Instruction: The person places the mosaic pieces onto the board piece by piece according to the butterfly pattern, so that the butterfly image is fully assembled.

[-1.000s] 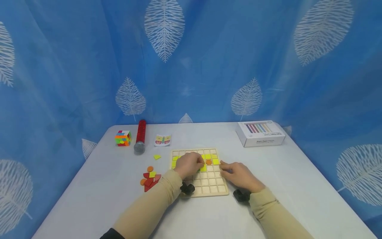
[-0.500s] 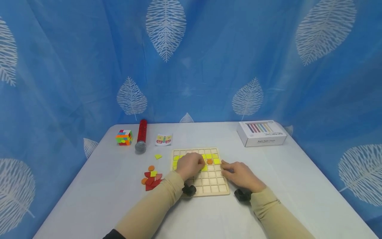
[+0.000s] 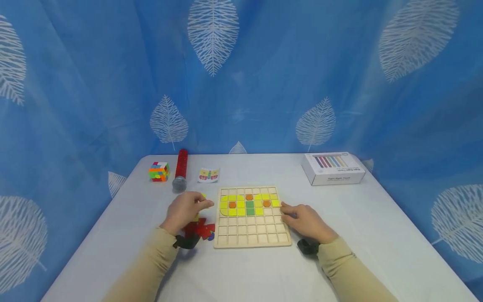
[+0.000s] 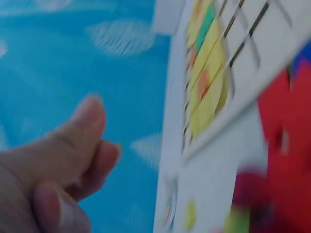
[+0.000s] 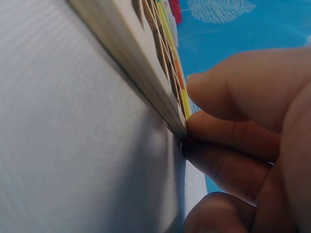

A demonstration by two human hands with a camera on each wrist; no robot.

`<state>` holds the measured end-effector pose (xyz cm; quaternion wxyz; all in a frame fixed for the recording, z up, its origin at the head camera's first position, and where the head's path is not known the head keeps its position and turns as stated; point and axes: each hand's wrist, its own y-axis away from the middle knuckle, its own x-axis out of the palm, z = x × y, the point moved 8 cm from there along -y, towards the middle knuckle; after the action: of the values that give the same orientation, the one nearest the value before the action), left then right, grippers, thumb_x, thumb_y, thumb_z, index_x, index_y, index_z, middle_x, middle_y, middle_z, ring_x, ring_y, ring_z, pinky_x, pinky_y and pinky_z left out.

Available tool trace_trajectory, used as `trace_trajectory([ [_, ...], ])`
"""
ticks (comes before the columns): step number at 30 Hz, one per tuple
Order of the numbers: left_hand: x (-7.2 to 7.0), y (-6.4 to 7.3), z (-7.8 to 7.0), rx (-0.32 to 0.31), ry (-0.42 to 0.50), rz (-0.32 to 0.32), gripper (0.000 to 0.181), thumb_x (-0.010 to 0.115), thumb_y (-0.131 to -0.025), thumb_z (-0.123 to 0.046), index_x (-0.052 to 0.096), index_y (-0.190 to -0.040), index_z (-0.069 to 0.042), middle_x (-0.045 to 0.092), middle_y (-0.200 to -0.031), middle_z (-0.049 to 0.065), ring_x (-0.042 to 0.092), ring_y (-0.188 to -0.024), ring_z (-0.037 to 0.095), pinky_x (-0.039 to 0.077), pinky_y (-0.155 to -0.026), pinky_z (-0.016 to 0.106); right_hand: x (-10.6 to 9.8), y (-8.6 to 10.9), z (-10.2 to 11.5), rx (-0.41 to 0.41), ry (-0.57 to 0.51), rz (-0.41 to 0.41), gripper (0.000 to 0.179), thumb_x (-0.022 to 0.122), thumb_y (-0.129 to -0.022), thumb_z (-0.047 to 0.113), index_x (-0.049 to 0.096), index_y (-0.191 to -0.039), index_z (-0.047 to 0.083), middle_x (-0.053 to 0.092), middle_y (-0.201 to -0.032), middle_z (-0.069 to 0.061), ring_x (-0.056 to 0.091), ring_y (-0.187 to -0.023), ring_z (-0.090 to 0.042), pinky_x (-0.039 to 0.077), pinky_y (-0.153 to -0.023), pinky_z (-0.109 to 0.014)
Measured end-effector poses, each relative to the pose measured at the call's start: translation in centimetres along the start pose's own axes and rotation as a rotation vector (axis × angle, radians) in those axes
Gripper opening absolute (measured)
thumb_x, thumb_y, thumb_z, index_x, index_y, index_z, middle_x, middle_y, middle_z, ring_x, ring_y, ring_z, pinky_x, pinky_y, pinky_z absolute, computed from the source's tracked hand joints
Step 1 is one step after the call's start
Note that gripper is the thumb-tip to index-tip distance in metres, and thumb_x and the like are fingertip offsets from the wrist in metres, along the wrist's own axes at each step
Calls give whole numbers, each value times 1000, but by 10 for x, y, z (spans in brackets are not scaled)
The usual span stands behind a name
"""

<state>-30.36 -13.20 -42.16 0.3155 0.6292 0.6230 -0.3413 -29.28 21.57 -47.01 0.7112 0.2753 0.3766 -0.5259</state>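
A wooden grid board (image 3: 247, 241) lies on the table with yellow, orange and green tiles set in its upper rows. My left hand (image 3: 186, 209) is left of the board, above a pile of red pieces (image 3: 205, 230) that it partly covers. Nothing shows between its thumb and loosely bent fingers in the left wrist view. A yellow piece (image 4: 190, 214) lies near this hand. My right hand (image 3: 306, 220) is at the board's right side, its fingertips touching the edge in the right wrist view.
Behind the board lies a small picture card (image 3: 209, 175) with a coloured butterfly-like pattern. A red microphone (image 3: 181, 170) and a puzzle cube (image 3: 159, 171) are at the back left. A white box (image 3: 333, 169) stands at the back right, before a blue curtain (image 3: 271, 75).
My left hand has moved left, off the board to the loose pieces, uncovering the tiles and the green pieces in the middle. The right hand stays at the board's edge.
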Motion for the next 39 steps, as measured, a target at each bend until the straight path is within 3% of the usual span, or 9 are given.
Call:
trace_trajectory([
  [3,-19,7,20,-23,-15,-41,38,79,-89,-44,63,-74,-12,55,-62,3,50,-58,20,37,-51,29,-2,2,-3,7,3,2,43,63,-100,29,65,-138,8,53,-152,-9,47,-142,-41,38,-114,-58],
  [6,-25,9,34,-28,-31,-68,49,80,-87,-48,56,-66,-11,52,-56,4,47,-53,21,33,-49,30,-5,3,-4,15,5,2,43,63,-101,29,65,-138,8,53,-152,-9,46,-142,-41,38,-114,-59],
  [9,-20,9,45,-54,-63,-42,44,82,-84,-49,60,-72,-13,54,-59,2,50,-56,19,37,-52,30,-8,4,-3,20,-9,3,43,64,-101,29,64,-138,8,53,-152,-9,46,-143,-41,37,-115,-60],
  [12,-10,8,53,-62,-102,17,30,85,-83,-42,70,-88,-16,60,-69,0,54,-64,18,43,-57,30,-7,3,-1,22,-27,13,43,63,-101,29,64,-138,8,53,-152,-9,45,-143,-40,36,-115,-59],
  [15,-1,7,56,-44,-127,77,28,85,-84,-36,76,-104,-19,63,-80,-2,57,-72,16,47,-61,30,-6,3,1,19,-29,18,42,64,-101,28,64,-138,8,53,-152,-9,46,-143,-41,36,-115,-59],
  [18,4,8,56,-29,-131,104,33,86,-83,-35,77,-111,-18,64,-85,-2,57,-76,16,49,-63,29,-6,3,1,25,-16,8,42,64,-100,28,65,-138,9,54,-151,-8,46,-143,-40,37,-115,-59],
  [28,5,7,60,-99,-56,121,31,83,-87,-28,69,-109,-11,63,-89,2,58,-76,17,52,-66,30,-6,2,2,26,-16,7,42,64,-100,29,65,-138,10,54,-152,-8,46,-143,-40,37,-115,-59],
  [32,4,9,62,-117,-21,115,29,83,-87,-27,68,-107,-12,66,-94,2,59,-79,18,53,-68,30,-4,1,2,32,-23,10,42,64,-100,28,65,-138,9,53,-152,-8,45,-143,-40,37,-115,-59],
  [39,-1,8,64,-104,93,46,23,78,-92,-27,70,-110,-15,68,-97,1,61,-81,18,55,-68,30,-1,0,4,26,-17,14,41,65,-100,27,66,-137,9,54,-152,-8,46,-143,-40,37,-115,-59],
])
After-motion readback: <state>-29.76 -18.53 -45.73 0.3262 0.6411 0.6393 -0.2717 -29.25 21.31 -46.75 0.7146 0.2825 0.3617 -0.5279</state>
